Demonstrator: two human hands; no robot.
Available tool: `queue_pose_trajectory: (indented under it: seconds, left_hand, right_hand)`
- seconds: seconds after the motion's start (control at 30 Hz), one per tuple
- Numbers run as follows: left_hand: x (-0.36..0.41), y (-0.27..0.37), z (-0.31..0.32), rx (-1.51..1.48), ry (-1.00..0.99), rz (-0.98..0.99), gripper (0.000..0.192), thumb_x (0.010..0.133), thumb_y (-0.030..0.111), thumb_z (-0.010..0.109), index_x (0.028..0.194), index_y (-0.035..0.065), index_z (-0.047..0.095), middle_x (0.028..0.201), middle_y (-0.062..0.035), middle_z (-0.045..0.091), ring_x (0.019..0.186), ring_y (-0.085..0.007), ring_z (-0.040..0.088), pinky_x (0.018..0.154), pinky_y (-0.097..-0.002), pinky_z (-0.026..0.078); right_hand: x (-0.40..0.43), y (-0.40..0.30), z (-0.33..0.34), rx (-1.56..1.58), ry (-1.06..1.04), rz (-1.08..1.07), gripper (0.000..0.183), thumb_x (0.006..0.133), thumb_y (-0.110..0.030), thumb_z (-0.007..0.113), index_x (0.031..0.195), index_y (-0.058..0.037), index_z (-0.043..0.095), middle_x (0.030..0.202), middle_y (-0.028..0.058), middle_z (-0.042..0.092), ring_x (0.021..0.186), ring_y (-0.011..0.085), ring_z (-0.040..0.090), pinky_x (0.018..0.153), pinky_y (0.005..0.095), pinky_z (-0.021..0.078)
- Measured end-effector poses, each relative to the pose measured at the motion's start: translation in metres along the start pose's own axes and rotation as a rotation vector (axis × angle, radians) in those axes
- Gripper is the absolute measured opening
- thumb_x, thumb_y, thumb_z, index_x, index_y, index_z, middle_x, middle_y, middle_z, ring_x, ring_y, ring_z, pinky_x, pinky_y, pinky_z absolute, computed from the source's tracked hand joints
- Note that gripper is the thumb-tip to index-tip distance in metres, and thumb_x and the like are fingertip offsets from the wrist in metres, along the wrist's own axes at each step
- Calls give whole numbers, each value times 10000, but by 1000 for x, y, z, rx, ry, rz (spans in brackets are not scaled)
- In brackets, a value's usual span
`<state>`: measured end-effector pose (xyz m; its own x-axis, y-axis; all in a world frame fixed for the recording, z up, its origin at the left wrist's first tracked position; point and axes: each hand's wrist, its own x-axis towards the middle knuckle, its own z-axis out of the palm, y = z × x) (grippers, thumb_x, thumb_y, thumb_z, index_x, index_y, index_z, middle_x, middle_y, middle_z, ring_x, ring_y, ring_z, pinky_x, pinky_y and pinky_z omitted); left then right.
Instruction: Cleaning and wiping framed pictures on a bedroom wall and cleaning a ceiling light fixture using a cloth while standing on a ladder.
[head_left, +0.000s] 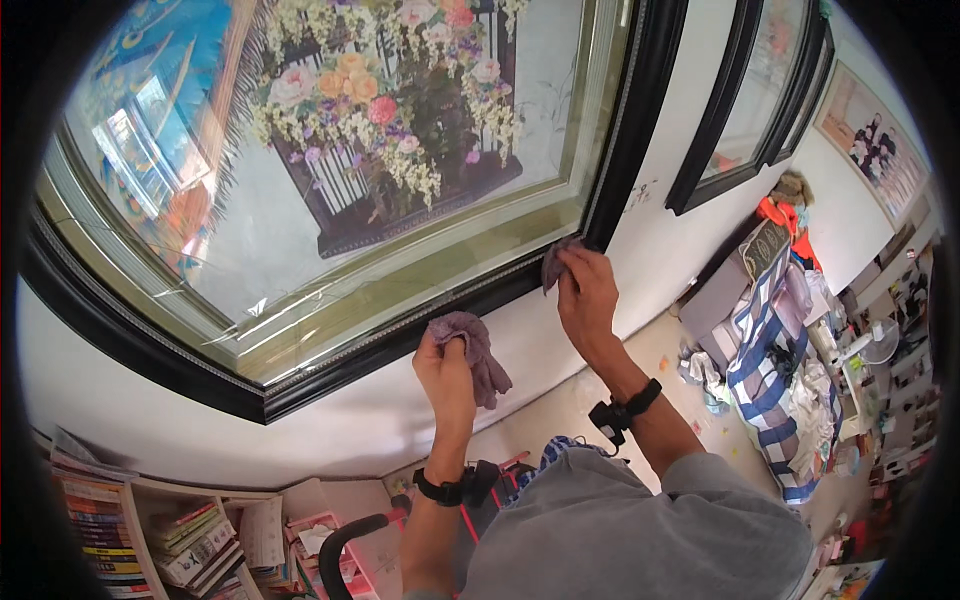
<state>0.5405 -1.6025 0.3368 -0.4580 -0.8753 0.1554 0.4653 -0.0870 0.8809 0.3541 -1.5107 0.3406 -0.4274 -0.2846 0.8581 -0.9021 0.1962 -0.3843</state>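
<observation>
A large framed picture (420, 150) of flowers hangs on the white wall before me, under reflecting glass. Crack-like lines cross the glass near the lower-left corner. My left hand (444, 375) grips a bunched purple-grey cloth (487, 367) at the lower edge of the black picture frame (330, 375). Farther right, my right hand (589, 292) pinches a similar cloth (553, 268) against the frame near its lower-right corner. Whether the two cloths are separate pieces cannot be told for certain. Each wrist wears a black strap with a small device.
Below left stands a bookshelf (139, 517) with books. A black padded handle (341, 551) and red rails (469, 521) of what looks like a stepladder are beneath me. More black frames (705, 150) hang to the right. A bed with checked bedding (772, 375) and a white fan (877, 341) stand beyond.
</observation>
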Motion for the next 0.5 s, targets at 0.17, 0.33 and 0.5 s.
queue_pose_trajectory:
  seconds: [0.17,0.33,0.5]
  left_hand:
    - [5,5,6,-39,15,35,230,897,-27,431,926,-14,659,792,-89,650,598,-132,577,497,-252,458]
    - [-4,22,16,-97,-27,-95,254,887,-63,395,925,-44,645,824,-133,674,689,-194,626,627,-313,538]
    - [-3,24,15,-109,-85,-71,256,890,-47,384,915,-42,639,822,-138,673,705,-197,631,640,-317,537]
  right_hand:
    - [14,-8,-15,317,-75,185,307,833,69,608,1117,-19,681,1052,107,676,900,208,652,780,301,522]
    - [101,-11,-52,353,212,204,298,858,63,581,1134,-19,660,1065,69,676,885,125,624,736,247,496]
    - [247,-26,-76,204,471,-398,362,911,21,560,1270,-11,594,1275,170,600,1150,302,606,968,355,484]
